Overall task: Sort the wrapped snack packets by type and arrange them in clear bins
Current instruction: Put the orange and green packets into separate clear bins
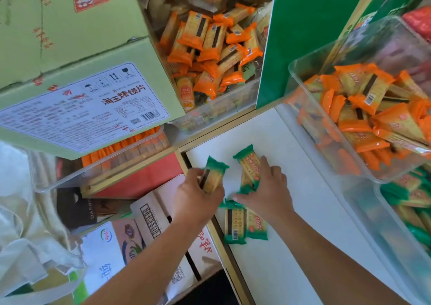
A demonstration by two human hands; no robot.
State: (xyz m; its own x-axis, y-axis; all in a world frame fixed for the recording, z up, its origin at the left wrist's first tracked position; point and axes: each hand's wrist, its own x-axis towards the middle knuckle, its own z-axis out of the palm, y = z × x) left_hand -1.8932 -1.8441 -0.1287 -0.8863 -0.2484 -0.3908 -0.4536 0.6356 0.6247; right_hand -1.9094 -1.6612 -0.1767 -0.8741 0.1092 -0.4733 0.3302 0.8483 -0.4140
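Note:
My left hand (pixel 196 195) grips a green-wrapped cracker packet (pixel 213 175) just above the white tabletop (pixel 291 211). Beside it my right hand (pixel 268 188) curls its fingers and thumb round another green packet (pixel 248 167) lying on the table. Two more green packets (pixel 243 223) lie side by side under my right wrist. On the right, a clear bin (pixel 303 99) holds several orange packets (pixel 373 109). Below it a second clear bin (pixel 382 216) holds green packets (pixel 410 188). At the back, a third clear bin (pixel 224 111) is heaped with orange packets (pixel 210 41).
A pale green carton with a white label (pixel 81 109) juts out at the left over another clear bin of orange packets (pixel 98 174). A green board (pixel 303 36) stands at the back. Cartons (pixel 149 223) and a cloth bag (pixel 28 246) fill the floor left of the table's edge.

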